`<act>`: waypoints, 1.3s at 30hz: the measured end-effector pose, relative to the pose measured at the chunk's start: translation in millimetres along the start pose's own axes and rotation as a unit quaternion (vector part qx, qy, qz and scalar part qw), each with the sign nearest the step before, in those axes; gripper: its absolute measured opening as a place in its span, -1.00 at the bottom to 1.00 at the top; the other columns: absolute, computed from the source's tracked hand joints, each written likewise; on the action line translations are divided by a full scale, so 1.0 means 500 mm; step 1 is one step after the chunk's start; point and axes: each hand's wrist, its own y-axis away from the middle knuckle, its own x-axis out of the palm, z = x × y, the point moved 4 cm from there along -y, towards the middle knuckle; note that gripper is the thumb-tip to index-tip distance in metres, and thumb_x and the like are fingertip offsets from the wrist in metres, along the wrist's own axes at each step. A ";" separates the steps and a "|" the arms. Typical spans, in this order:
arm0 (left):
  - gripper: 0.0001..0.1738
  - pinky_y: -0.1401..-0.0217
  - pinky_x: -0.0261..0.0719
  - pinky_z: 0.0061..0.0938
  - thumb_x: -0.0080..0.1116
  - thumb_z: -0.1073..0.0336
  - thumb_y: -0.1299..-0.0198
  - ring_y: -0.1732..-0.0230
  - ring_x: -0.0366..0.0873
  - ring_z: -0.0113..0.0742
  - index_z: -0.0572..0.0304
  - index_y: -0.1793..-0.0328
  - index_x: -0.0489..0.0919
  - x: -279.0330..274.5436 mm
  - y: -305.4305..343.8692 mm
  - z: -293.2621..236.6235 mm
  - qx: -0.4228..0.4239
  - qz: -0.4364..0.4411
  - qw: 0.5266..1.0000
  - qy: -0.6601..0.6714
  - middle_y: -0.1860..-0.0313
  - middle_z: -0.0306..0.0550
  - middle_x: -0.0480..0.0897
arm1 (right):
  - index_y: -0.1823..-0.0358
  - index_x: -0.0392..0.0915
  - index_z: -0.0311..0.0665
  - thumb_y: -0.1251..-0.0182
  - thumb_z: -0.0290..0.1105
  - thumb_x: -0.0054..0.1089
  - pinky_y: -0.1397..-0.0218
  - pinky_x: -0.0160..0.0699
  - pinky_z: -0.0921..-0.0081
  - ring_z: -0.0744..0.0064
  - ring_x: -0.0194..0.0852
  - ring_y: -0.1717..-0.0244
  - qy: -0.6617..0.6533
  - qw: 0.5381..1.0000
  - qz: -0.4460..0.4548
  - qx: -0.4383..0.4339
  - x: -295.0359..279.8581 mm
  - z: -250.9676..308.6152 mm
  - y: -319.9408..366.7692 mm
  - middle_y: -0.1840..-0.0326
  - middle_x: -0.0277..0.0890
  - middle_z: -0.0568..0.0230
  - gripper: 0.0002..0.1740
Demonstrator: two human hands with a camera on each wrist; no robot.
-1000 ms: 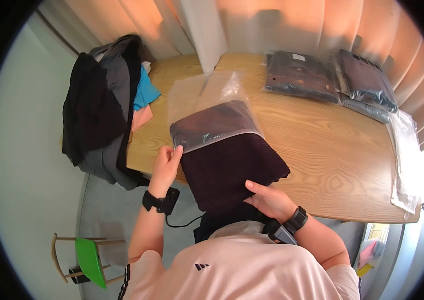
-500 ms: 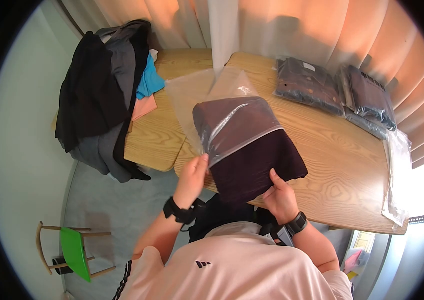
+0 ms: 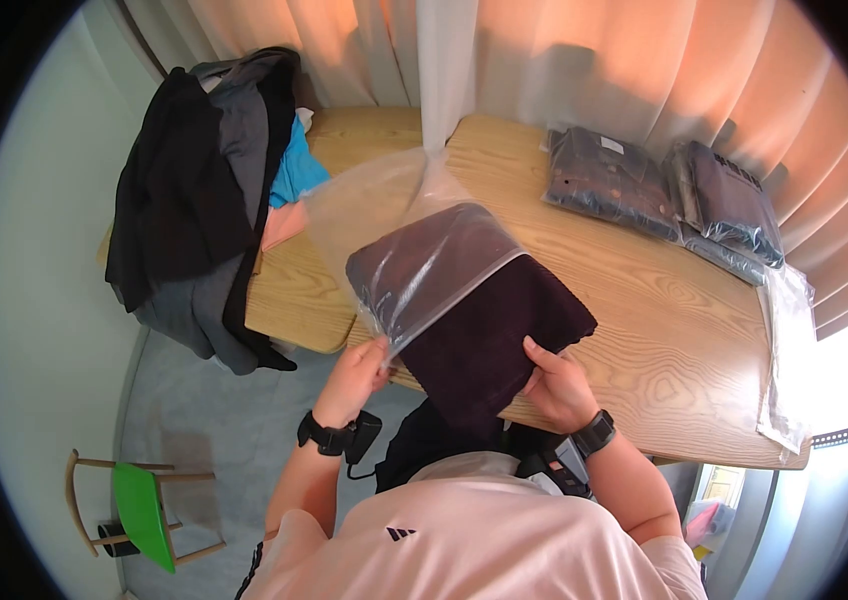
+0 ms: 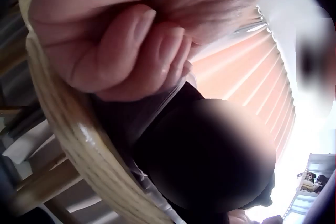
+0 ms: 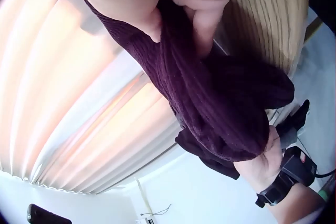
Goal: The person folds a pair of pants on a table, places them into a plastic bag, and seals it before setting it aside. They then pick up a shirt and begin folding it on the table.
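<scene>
Left hand (image 3: 356, 378) observed with fingers pinching the bag (image 3: 424, 262) at its near-left corner; right hand's (image 3: 559, 386) fingers grip the garment (image 3: 489, 335) partly inside.

Pale pink short-sleeved shirt (image 3: 514, 545), small black slanted-bar logo (image 3: 401, 534) on the chest. Black stripes (image 3: 253, 570) down the left sleeve. Black strap (image 3: 320, 434) on the left wrist, boxy black module (image 3: 365, 434) attached, thin black cable (image 3: 355, 473) off it. Right wrist: black band (image 3: 596, 432), grey-and-black module (image 3: 568, 464) next to it. Dark trousers (image 3: 406, 448).
</scene>
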 end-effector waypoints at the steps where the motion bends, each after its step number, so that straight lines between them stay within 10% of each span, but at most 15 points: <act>1: -0.63 0.64 -0.02 -0.69 -0.11 0.09 -0.39 0.69 0.06 -0.65 0.02 0.50 0.31 0.004 0.007 0.004 -0.018 0.037 0.999 0.002 0.68 -0.41 0.22 | -0.25 0.24 -0.31 -0.40 -0.49 -0.05 -0.26 0.40 0.29 0.28 0.36 -0.22 -0.001 1.000 0.002 -0.002 0.005 -0.006 -0.007 -0.23 0.36 0.20 -0.60; 10: -0.56 0.64 -0.02 -0.66 -0.13 -0.03 -0.39 0.70 0.11 -0.61 0.05 0.49 0.35 -0.094 0.014 0.015 0.049 -0.105 0.989 0.097 0.70 -0.40 0.24 | -0.27 0.23 -0.23 -0.42 -0.44 -0.05 -0.23 0.46 0.24 0.34 0.35 -0.23 0.097 0.994 0.047 0.024 0.023 -0.055 0.005 -0.24 0.33 0.25 -0.59; 17: -0.38 -0.10 0.38 -0.42 -0.06 -0.15 -0.32 -0.07 0.41 -0.32 0.26 -0.22 0.30 -0.057 0.094 0.044 0.095 -0.105 0.989 -0.037 -0.07 -0.06 0.43 | -0.30 0.22 -0.30 -0.43 -0.11 -0.03 -0.20 0.48 0.36 0.33 0.40 -0.16 0.221 0.962 0.034 0.155 0.075 -0.078 0.011 -0.21 0.37 0.17 -0.45; 19: -0.24 -0.37 0.20 -0.26 -0.06 -0.19 -0.29 -0.27 0.34 -0.19 0.27 -0.37 0.21 -0.048 0.113 0.048 0.090 -0.086 0.992 -0.010 -0.28 -0.03 0.37 | -0.14 0.39 -0.45 -0.39 0.12 -0.10 -0.10 0.51 0.49 0.33 0.50 -0.03 0.385 0.881 0.108 0.255 0.106 -0.094 0.011 -0.03 0.51 0.09 -0.31; 23: -0.23 -0.39 0.20 -0.19 -0.07 -0.23 -0.27 -0.32 0.31 -0.17 0.23 -0.38 0.25 -0.079 0.135 0.066 0.059 -0.150 0.942 0.294 -0.33 -0.11 0.37 | 0.14 0.58 -0.44 -0.37 0.13 -0.08 0.11 0.54 0.54 0.40 0.58 0.19 0.598 0.747 0.238 0.166 0.156 -0.133 0.004 0.25 0.60 0.07 -0.35; 26: -0.19 -0.40 0.19 -0.19 -0.08 -0.28 -0.24 -0.33 0.29 -0.17 0.19 -0.39 0.23 -0.123 0.148 0.093 0.085 -0.182 0.898 0.391 -0.34 -0.12 0.36 | 0.23 0.60 -0.38 -0.37 0.04 -0.04 0.21 0.56 0.52 0.44 0.58 0.29 0.533 0.742 0.385 0.133 0.179 -0.080 0.025 0.33 0.59 0.13 -0.45; 33: -0.06 -0.46 0.11 -0.20 -0.02 -0.39 -0.10 -0.34 0.25 -0.16 0.29 -0.34 0.26 -0.048 0.163 0.124 0.128 -0.095 0.898 0.410 -0.27 -0.14 0.43 | 0.18 0.46 -0.37 -0.39 0.00 -0.03 0.34 0.58 0.52 0.46 0.53 0.41 0.475 0.877 -0.038 0.057 0.089 0.012 -0.098 0.35 0.50 0.22 -0.52; 39: -0.15 -0.44 0.18 -0.19 0.02 -0.29 -0.15 -0.30 0.32 -0.18 0.34 -0.28 0.29 0.037 0.130 0.117 0.078 0.123 0.915 0.377 -0.20 -0.08 0.47 | 0.22 0.40 -0.25 -0.46 -0.07 -0.13 0.34 0.51 0.54 0.48 0.44 0.45 0.440 0.893 -0.002 0.097 0.092 -0.050 -0.155 0.43 0.40 0.34 -0.63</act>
